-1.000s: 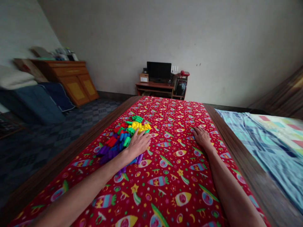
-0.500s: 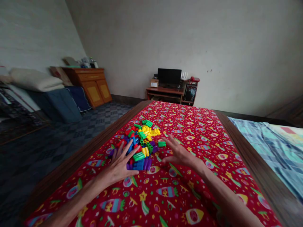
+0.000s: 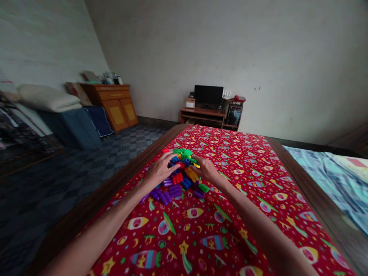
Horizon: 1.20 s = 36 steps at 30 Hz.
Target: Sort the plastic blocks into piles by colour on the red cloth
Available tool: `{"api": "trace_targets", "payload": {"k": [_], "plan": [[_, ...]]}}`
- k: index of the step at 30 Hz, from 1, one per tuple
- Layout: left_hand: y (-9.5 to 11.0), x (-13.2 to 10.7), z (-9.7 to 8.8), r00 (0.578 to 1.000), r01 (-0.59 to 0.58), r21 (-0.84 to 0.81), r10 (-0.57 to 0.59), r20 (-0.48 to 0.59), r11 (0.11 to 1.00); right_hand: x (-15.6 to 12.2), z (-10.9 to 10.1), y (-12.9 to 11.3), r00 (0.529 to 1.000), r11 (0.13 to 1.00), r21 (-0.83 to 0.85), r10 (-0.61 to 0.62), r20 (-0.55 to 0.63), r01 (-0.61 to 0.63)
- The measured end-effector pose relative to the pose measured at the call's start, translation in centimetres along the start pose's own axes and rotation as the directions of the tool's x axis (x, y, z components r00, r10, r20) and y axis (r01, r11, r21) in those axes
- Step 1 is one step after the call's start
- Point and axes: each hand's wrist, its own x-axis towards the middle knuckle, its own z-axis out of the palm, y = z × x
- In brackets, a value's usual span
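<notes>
A heap of small plastic building blocks (image 3: 180,177) in red, blue, green, yellow and purple lies on a red cloth with rocket and star prints (image 3: 230,199). My left hand (image 3: 161,171) rests on the left side of the heap, fingers spread over the blocks. My right hand (image 3: 205,169) lies against the heap's right side, fingers curved onto the blocks. Both hands cup the pile between them. Neither hand plainly lifts a block.
The cloth covers a long wooden table (image 3: 313,191). A bed with a checked blue sheet (image 3: 339,176) lies to the right. A low desk with a monitor (image 3: 208,96) stands at the far wall, a wooden cabinet (image 3: 115,105) at the left.
Both hands have moved forward and inward onto the block heap, pushing it together. Before, they hovered spread apart near it. The blocks now sit in a tighter pile.
</notes>
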Motion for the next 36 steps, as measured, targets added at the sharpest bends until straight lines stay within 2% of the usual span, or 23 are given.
{"api": "trace_targets", "payload": {"k": [2,4,7,10,13,17,21,24,25,27,30,33,36], "plan": [[-1.4,1.2,-0.3,1.000,0.021,0.028,-0.021,-0.024,0.999,1.6,0.0,1.3,0.997,0.998,0.048,0.047,-0.060,-0.044],[-2.9,2.3,-0.1,0.995,0.104,0.052,-0.104,0.006,0.993,3.2,0.7,2.0,0.993,0.993,0.093,0.076,-0.089,-0.068],[-4.2,3.6,1.1,0.965,0.220,0.017,-0.220,0.145,0.975,5.0,2.3,1.9,0.994,0.984,0.143,0.105,0.015,-0.106],[-3.9,4.4,2.5,0.953,0.193,-0.049,-0.175,0.249,0.980,5.4,3.8,0.8,0.981,0.980,0.110,0.154,0.117,-0.167],[-2.4,4.0,2.5,0.952,0.140,-0.123,-0.100,0.289,0.982,4.5,4.1,0.2,0.986,0.978,0.128,0.158,0.063,-0.165],[-0.1,1.2,0.6,0.952,0.037,-0.187,0.023,0.306,0.982,2.4,2.0,0.4,0.996,0.968,0.238,0.088,-0.006,-0.084],[1.6,-3.2,-1.5,0.939,-0.169,-0.076,0.184,0.292,0.983,-0.4,-0.5,0.2,1.000,0.974,0.224,0.006,0.031,-0.013],[1.8,-5.4,-1.6,0.953,-0.175,-0.007,0.171,0.252,0.985,-2.7,-0.9,-0.9,0.976,0.980,0.116,-0.179,0.125,0.165],[1.7,-5.6,-1.3,0.964,-0.142,0.008,0.137,0.227,0.990,-3.4,-0.6,-1.5,0.961,0.975,0.052,-0.222,0.166,0.216],[1.3,-5.2,-0.2,0.982,-0.065,0.018,0.061,0.179,0.998,-4.0,0.3,-2.8,0.949,0.962,-0.093,-0.231,0.214,0.255],[1.1,-3.2,1.2,0.991,0.039,-0.017,-0.037,0.128,0.999,-3.5,1.3,-4.0,0.969,0.948,-0.240,-0.169,0.179,0.210],[1.3,-1.9,0.9,0.991,0.021,-0.066,-0.012,0.130,0.998,-2.7,0.6,-3.1,0.988,0.971,-0.196,-0.122,0.094,0.138],[0.6,-3.1,-1.3,0.987,-0.057,-0.011,0.058,0.147,0.998,-4.1,-0.8,0.0,0.991,0.990,-0.053,-0.129,-0.027,0.128]]}}
